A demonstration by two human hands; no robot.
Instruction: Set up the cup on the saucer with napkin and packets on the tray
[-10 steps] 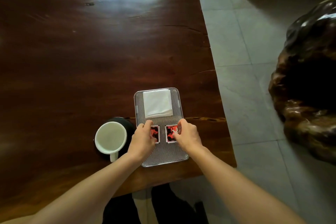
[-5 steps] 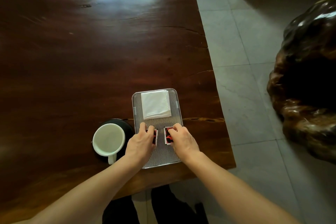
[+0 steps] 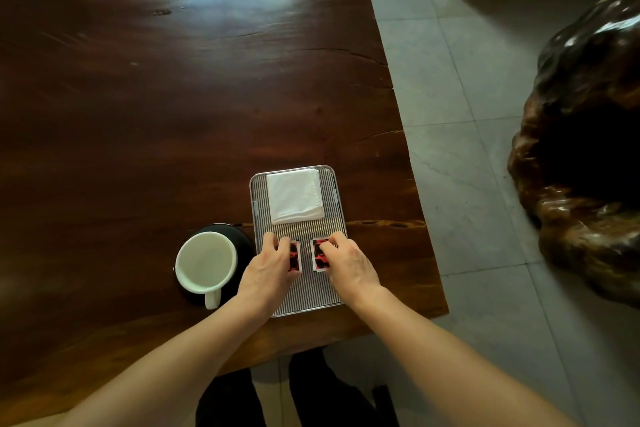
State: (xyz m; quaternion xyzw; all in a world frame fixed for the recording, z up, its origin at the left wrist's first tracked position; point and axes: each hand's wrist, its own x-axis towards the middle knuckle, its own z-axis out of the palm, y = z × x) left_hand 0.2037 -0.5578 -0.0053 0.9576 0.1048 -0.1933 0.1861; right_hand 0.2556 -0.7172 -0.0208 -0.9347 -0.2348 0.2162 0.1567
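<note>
My left hand lies palm down on the near half of the ribbed metal tray, fingers curled over the left packet, which is flat on the tray; whether the fingers pinch it or only press on it I cannot tell. My right hand, just beside the left, rests likewise on the right packet, fingertips bent onto its red-and-black face; here too I cannot tell a grasp from a mere touch. The two packets lie side by side between my hands, close together but apart. Beyond the fingertips of both hands, on the far half of the tray, the folded white napkin lies flat. Just to the left of my left hand, off the tray, the white cup stands upright on the dark saucer, its handle pointing back toward my left forearm. Tray and saucer sit on the dark wooden desk, near its edge closest to me; to the right of my right hand the grey tiled floor shows past the desk
</note>
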